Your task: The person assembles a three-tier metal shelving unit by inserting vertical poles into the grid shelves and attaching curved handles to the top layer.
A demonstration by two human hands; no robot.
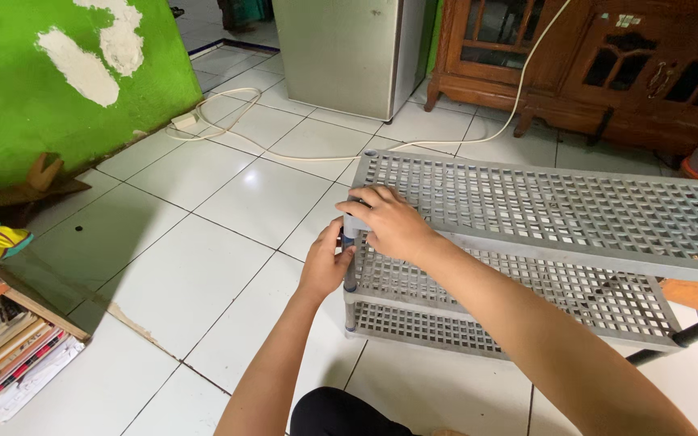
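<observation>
On the white tiled floor [228, 202] stands a grey plastic rack [543, 210] with 3 gridded shelves, and both hands work at its near-left corner. The right hand [389, 222] lies over that corner of the top shelf, fingers curled down and gripping the edge. Just below it, the left hand [326, 262] is wrapped around the upright corner post [350, 274], thumb toward the shelf. The post runs down from under the right hand to the lowest shelf. Well left of the left hand, a stack of books [10, 347] lies by a green wall [50, 89]. Beyond the right hand, a white cable [284, 153] trails across the tiles toward a wooden cabinet [599, 64].
</observation>
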